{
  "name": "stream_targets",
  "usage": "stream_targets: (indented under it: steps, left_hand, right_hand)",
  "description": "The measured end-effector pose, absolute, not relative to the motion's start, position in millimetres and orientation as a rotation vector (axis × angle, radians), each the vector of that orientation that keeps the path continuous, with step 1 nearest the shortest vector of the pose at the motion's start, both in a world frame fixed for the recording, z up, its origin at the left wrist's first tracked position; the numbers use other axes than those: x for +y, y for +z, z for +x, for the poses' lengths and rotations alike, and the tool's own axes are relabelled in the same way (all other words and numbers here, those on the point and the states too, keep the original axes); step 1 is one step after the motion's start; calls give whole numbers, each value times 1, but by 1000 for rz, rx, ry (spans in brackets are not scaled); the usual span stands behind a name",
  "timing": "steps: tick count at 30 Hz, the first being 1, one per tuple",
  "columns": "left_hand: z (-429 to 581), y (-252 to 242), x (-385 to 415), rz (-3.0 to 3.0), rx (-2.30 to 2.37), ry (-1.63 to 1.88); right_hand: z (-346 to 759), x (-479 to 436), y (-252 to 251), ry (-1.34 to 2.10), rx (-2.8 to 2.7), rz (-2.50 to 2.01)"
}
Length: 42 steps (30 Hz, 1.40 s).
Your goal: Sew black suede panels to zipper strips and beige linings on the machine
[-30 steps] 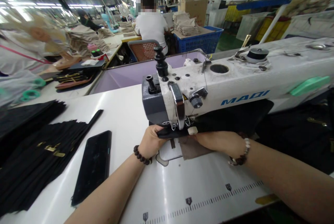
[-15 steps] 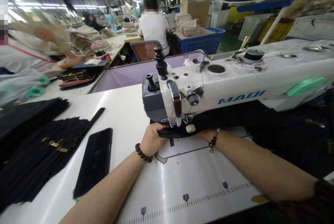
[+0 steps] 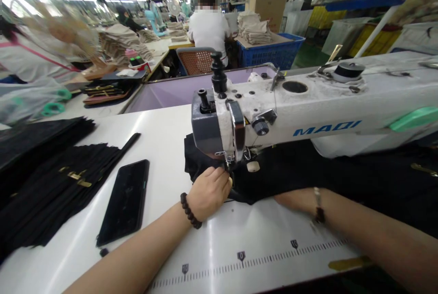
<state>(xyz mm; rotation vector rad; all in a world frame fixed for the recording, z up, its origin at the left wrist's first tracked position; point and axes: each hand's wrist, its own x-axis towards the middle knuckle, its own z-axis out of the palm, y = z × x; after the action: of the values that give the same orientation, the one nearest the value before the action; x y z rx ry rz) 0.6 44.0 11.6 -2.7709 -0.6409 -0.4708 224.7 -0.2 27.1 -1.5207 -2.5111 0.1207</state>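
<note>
A black cloth piece (image 3: 287,166) lies beneath the head of a white sewing machine (image 3: 273,102) and spreads out to the right. My left hand (image 3: 210,191), a dark bead bracelet (image 3: 190,211) on its wrist, is closed on the cloth's near edge just in front of the presser foot (image 3: 230,160). Its fingers are curled together, with the fingertips close to the needle area. My right hand (image 3: 294,199) is at the near edge of the cloth, right of the needle. Cloth covers its fingers, so their grip is hidden.
A black phone (image 3: 125,200) lies on the white table left of my forearm. Beyond it are stacked black fabric pieces (image 3: 58,189) with gold zipper pulls. A ruler scale (image 3: 241,262) runs along the near edge. Ahead, a person in white (image 3: 208,31) sits beside a blue crate (image 3: 273,52).
More black cloth now shows under the machine, on both sides of the needle. My right hand has moved right and nearer to me. My left hand has turned, its fingers now over the cloth edge.
</note>
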Motion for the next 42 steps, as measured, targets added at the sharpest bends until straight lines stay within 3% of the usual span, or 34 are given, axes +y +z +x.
stream_targets:
  steps: [7, 11, 15, 19, 24, 30, 36, 42]
  left_hand:
    - [7, -1, 55, -2712, -688, -420]
    - [3, 5, 54, -2719, -693, -412]
    - [1, 8, 51, -2722, -709, -407]
    - [7, 4, 49, -2738, -716, -418]
    - [13, 3, 47, -2747, -703, -454]
    - [10, 3, 48, -2731, -659, -469]
    - [8, 4, 48, -2764, -647, -383]
    - [9, 4, 55, -2685, -659, -404]
  right_hand:
    - [236, -46, 74, 226, -2676, -1025]
    - [223, -11, 60, -230, -2636, -1210]
    - [242, 6, 31, -398, -2657, -1124]
    - [273, -4, 32, -147, -2768, -1046]
    - [261, -11, 64, 299, -2791, -1279]
    - [199, 15, 59, -4, -2689, -1273]
    - [195, 18, 20, 105, -2668, -1392]
    - [195, 24, 21, 214, -2695, -1443]
